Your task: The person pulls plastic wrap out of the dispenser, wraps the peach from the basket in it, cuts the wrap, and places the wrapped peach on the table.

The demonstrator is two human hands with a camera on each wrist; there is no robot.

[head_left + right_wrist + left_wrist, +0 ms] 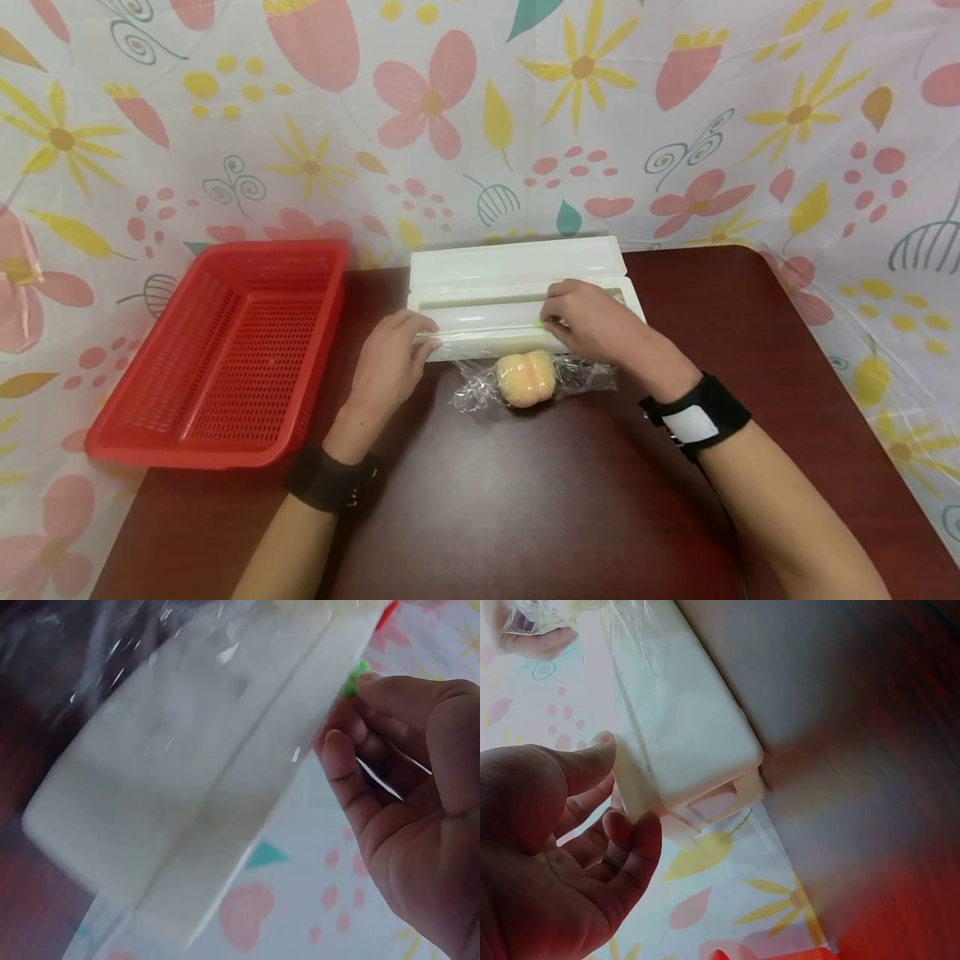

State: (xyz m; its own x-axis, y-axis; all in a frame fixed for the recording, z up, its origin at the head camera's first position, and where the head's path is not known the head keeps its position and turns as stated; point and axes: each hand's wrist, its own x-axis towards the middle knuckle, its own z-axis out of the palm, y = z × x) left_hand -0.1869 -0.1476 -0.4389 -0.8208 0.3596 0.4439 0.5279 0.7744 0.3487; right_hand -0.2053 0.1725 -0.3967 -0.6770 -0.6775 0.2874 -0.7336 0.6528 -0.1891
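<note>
A white cling film dispenser (517,258) lies with its lid raised at the back of the table, a film roll inside. My left hand (390,354) pinches the dispenser's front edge near its left end, thumb and fingertips at the rim in the left wrist view. With my right hand (592,321) I pinch the small green slide cutter (356,679) on that same edge, right of the middle. Clear cling film (476,387) hangs over the dispenser's front and spreads onto the table. A yellow-pink peach (527,379) sits at the film, just before the dispenser, between my hands.
A red plastic basket (300,417) stands to the left on the dark brown table (480,517), overhanging its left side. Behind the table hangs a flower-patterned cloth (480,125), close to the dispenser's raised lid. Each wrist wears a black strap.
</note>
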